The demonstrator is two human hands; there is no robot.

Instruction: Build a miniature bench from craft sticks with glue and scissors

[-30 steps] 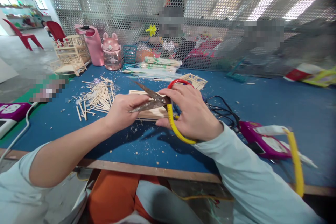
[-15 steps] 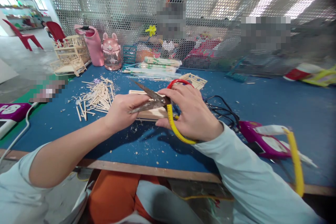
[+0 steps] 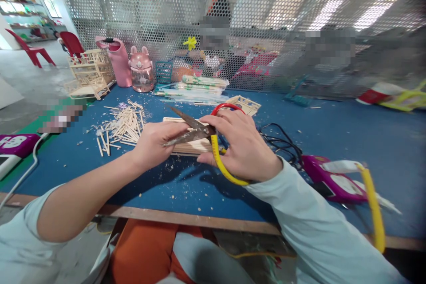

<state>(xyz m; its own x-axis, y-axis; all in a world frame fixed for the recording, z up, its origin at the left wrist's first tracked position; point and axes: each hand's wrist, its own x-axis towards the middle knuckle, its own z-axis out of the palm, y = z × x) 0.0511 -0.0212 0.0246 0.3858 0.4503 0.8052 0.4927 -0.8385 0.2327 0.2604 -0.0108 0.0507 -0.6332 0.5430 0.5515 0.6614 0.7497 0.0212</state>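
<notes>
My right hand (image 3: 244, 144) grips a pair of worn scissors (image 3: 199, 132) with one red and one yellow handle. Their blades stand apart and point left, toward my left hand (image 3: 158, 142). Its thumb and fingers are pinched together between and beside the blades; whatever they hold is hidden. Behind the scissors, a bundle of pale wooden sticks (image 3: 191, 147) lies on the blue tabletop, partly covered by both hands. To the left of my left hand is a loose pile of short cut sticks (image 3: 128, 124) with white scraps among them.
Purple glue gun (image 3: 333, 179) with black cable lies right. A small wooden frame (image 3: 244, 104) and plastic-wrapped stick packs (image 3: 203, 88) are farther back. Pink bottles (image 3: 141, 71) and a wooden model (image 3: 89, 75) stand back left. A perforated metal screen (image 3: 159, 13) rises behind the table.
The whole view has shifted slightly downward in the picture. Both hands and the scissors keep nearly the same pose, with the blades still apart.
</notes>
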